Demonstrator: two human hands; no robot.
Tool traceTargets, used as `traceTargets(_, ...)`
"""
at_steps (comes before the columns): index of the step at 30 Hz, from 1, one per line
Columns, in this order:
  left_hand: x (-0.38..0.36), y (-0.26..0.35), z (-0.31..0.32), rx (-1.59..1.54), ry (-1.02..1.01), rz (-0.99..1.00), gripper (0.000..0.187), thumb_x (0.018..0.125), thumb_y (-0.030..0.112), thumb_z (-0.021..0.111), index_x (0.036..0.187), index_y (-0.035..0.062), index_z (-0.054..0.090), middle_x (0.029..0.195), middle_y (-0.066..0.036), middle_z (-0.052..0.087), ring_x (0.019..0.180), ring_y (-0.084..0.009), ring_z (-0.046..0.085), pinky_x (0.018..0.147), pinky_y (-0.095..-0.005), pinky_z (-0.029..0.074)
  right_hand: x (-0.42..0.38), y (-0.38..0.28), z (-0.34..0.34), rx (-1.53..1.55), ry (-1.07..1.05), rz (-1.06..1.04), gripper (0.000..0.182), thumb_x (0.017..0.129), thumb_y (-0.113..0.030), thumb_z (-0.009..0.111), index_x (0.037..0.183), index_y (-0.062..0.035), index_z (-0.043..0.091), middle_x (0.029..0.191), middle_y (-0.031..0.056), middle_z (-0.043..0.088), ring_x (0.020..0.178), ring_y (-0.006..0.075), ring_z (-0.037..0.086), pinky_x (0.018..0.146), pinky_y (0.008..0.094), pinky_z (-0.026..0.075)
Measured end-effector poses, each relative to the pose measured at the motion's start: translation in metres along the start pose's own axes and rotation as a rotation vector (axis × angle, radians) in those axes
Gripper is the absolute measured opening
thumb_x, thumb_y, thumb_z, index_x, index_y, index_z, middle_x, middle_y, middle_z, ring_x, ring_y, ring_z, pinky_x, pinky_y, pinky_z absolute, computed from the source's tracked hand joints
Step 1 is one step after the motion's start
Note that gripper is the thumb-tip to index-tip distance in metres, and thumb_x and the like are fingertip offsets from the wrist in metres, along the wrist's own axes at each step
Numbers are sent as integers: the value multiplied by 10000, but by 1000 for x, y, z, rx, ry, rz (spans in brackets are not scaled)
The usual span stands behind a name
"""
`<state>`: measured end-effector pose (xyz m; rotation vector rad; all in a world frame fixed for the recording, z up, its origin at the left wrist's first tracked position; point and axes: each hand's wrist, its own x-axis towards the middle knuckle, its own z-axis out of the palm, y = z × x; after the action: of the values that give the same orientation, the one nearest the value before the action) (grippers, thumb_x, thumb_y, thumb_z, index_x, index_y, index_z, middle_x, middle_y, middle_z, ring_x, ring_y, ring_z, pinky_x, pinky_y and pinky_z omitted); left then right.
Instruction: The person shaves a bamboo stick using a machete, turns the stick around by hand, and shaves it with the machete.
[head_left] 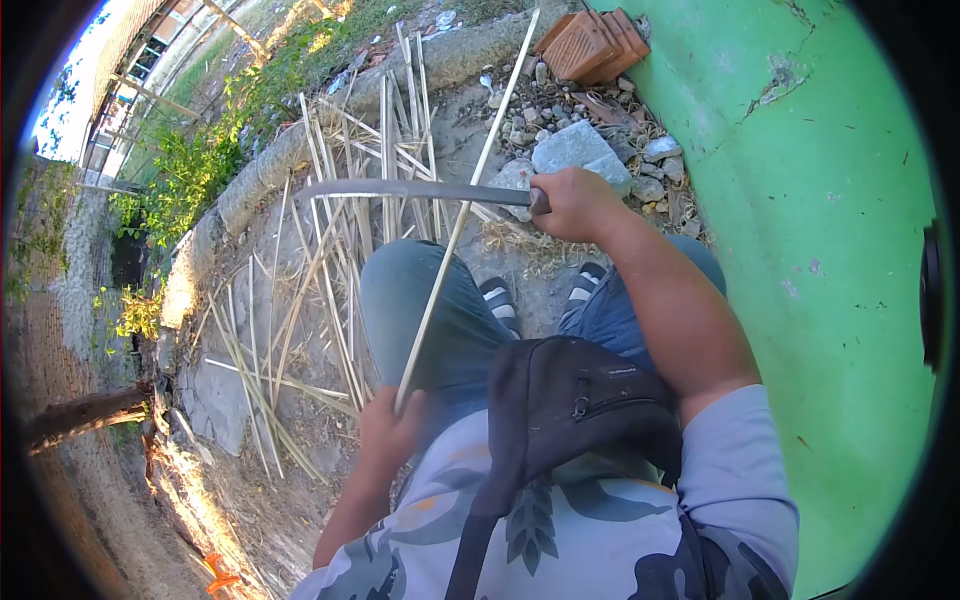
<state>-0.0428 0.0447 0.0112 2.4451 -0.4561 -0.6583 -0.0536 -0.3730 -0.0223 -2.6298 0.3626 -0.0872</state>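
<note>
My right hand [577,205] is closed round the handle of a long curved sickle [420,190], its blade reaching left across the view. In my left hand [390,432] is the near end of a long pale bamboo strip [447,262], which slants up and away over my left knee. The blade crosses this strip partway along its length. Beyond my knees, many similar bamboo strips [345,250] lie in a loose, crisscrossed heap on the ground.
A green wall [800,300] rises close on my right. Stacked clay roof tiles [592,46], a large pale stone [580,152] and rubble lie ahead. A low concrete kerb [262,185] with leafy plants runs along the left. A black bag [580,400] rests on my lap.
</note>
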Motion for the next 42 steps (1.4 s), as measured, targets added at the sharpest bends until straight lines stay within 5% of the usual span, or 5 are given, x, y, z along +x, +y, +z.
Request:
traceTargets(15, 4, -13, 5, 198, 35, 104, 416, 1054, 370, 534, 991, -30, 626, 785, -291, 651, 773, -518, 647, 680, -555, 489, -9, -22, 13, 50, -62, -54, 170, 852, -252, 635, 897, -104, 706, 832, 184, 718, 825, 414, 702, 759, 531, 556)
traceTargets(20, 1, -13, 10, 246, 59, 95, 406, 1043, 361, 546, 930, -26, 595, 791, -302, 644, 791, -541, 638, 693, -579, 480, -1, -20, 25, -16, -147, -18, 197, 871, -260, 611, 913, -104, 723, 906, 187, 736, 891, 402, 713, 815, 511, 564)
traceTargets(24, 3, -12, 10, 313, 75, 32, 417, 1027, 370, 569, 890, -25, 578, 794, -311, 635, 806, -554, 632, 704, -593, 475, 6, -15, 25, 44, -49, -33, 172, 872, -242, 598, 855, -98, 692, 798, 193, 708, 790, 423, 694, 735, 543, 553)
traceTargets(36, 2, -16, 9, 253, 68, 78, 381, 1035, 339, 554, 899, -16, 587, 785, -296, 622, 787, -531, 628, 683, -581, 461, 0, -24, 9, 4, -137, 20, 211, 883, -261, 592, 921, -117, 742, 879, 183, 737, 875, 398, 718, 810, 515, 570)
traceTargets(42, 1, -30, 15, 114, 140, 179, 518, 1115, 422, 389, 863, -5, 539, 698, -226, 554, 651, -446, 568, 598, -490, 415, -4, -25, 14, -27, -108, -6, 182, 873, -244, 600, 899, -123, 733, 862, 176, 732, 864, 395, 712, 790, 511, 567)
